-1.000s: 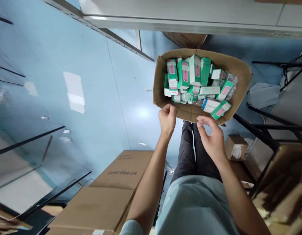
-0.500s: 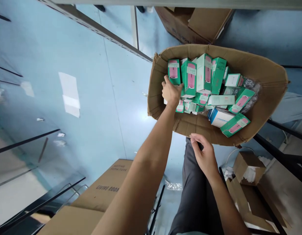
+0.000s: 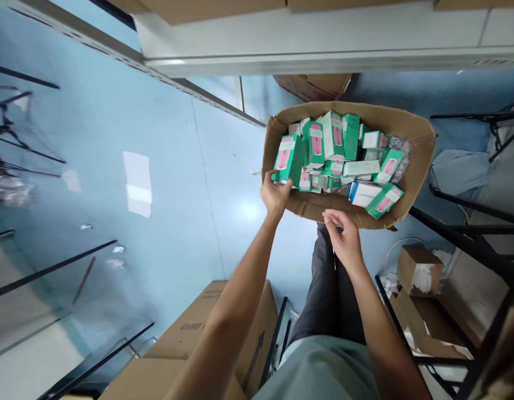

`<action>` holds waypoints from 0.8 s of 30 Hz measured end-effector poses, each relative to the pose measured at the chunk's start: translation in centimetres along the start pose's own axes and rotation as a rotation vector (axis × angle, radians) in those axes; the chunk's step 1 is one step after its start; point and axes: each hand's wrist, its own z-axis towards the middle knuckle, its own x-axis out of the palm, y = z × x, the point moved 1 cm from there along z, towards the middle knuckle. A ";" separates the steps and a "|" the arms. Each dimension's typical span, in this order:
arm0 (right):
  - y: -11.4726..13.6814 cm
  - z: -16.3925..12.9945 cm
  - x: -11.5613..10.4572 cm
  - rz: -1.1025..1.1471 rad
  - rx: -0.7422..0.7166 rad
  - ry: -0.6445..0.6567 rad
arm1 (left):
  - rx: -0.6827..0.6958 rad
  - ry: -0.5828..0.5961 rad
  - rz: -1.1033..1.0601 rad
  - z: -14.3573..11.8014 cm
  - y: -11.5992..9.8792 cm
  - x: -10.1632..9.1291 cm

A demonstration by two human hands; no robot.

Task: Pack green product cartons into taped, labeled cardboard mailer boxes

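My left hand (image 3: 277,193) grips a green box with a pink picture (image 3: 288,158) by its lower end, raised at the left side of a large open cardboard box (image 3: 310,206). Inside the carton lie several more green and white product boxes (image 3: 333,135), some tilted, together with a blue-and-white box (image 3: 364,193) and some clear plastic wrap (image 3: 402,155). My right hand (image 3: 344,236) is at the carton's near edge, fingers curled and thumb close to the fingertips. The edge seems to be pinched there, though the contact is partly hidden.
A pale shelf edge (image 3: 323,64) crosses above the carton. Another cardboard box (image 3: 315,85) stands on the floor beyond. Large closed cartons (image 3: 181,328) are at the lower left. Black metal legs (image 3: 465,239) and an open carton (image 3: 435,322) lie to the right.
My left hand has taken hold of a green box and drawn it up toward me and leftward. My right hand stays at the carton's near edge. The view has shifted, showing more shelf.
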 end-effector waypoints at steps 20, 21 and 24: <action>12.6 -24.8 -18.5 0.392 -0.129 -0.563 | 0.789 0.563 -0.395 -36.4 -9.6 -25.3; 12.4 -27.4 -19.2 0.445 -0.128 -0.627 | 0.878 0.573 -0.402 -37.8 -10.0 -25.7; 10.9 -35.4 -20.9 0.625 -0.134 -0.825 | 1.208 0.614 -0.434 -42.4 -10.7 -26.8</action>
